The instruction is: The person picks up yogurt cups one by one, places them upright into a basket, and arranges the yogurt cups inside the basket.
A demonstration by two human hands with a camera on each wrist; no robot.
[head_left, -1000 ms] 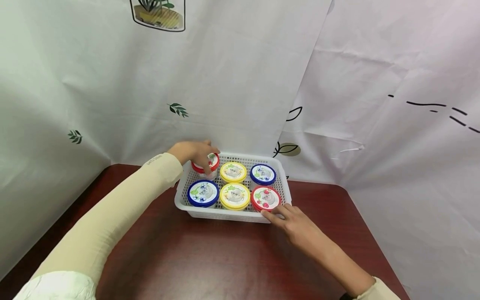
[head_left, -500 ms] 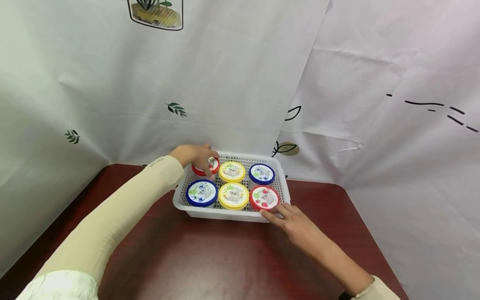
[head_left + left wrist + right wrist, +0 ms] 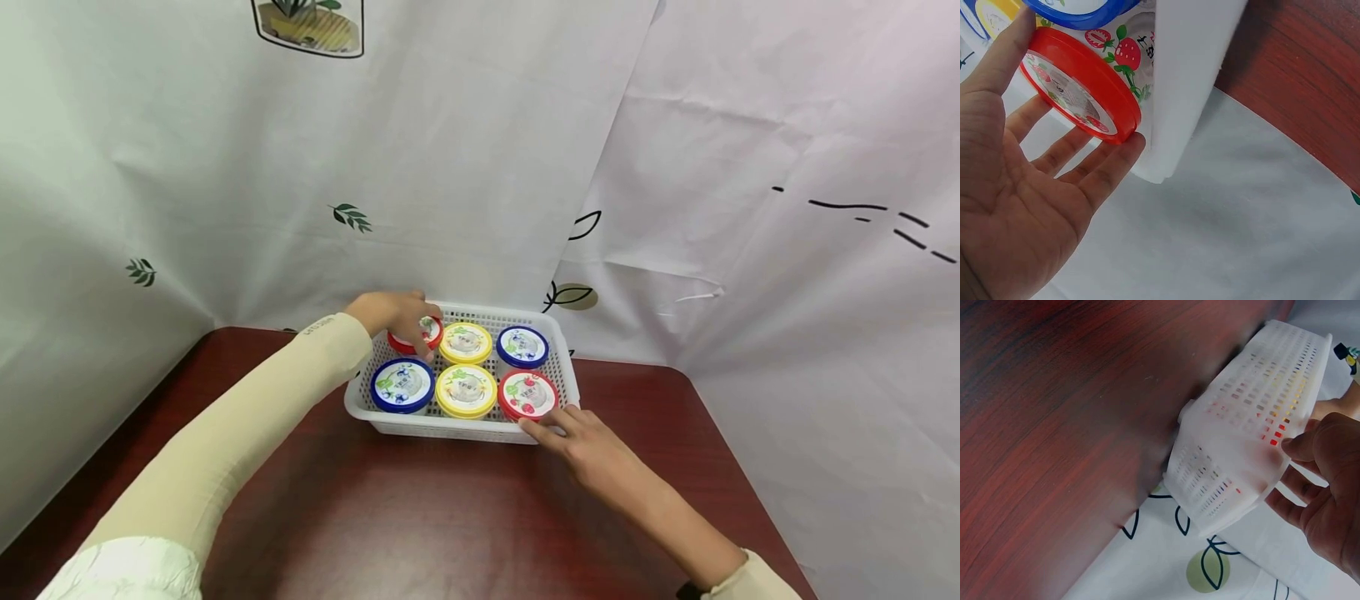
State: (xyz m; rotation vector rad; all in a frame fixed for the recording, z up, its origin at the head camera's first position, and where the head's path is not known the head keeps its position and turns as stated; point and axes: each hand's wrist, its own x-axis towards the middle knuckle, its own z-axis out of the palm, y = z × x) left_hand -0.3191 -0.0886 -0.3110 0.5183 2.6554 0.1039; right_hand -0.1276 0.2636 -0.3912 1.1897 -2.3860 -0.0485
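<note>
At the back left of a white plastic basket [image 3: 453,431], my left hand [image 3: 397,317] holds a red-lidded jar [image 3: 1124,109] with strawberries printed on it. In the left wrist view, its thumb and fingers reach round the red lid's edge. My right hand [image 3: 592,450] grips the basket's front right corner, its thumb on the outer wall in the right wrist view. Beside that hand is another red-lidded jar [image 3: 528,394]. Two yellow-lidded jars [image 3: 466,392] make up the middle column. One blue-lidded jar [image 3: 402,385] sits front left, another blue-lidded jar [image 3: 522,346] back right.
The basket stands on a dark red wooden table [image 3: 450,517], close to its back edge. White printed cloth [image 3: 465,167] hangs behind and at both sides. In front of the basket, bare tabletop reaches toward the person.
My left hand has moved slightly down and to the right with the red-lidded jar, which sits lower in the basket. The right hand stays on the basket's corner.
</note>
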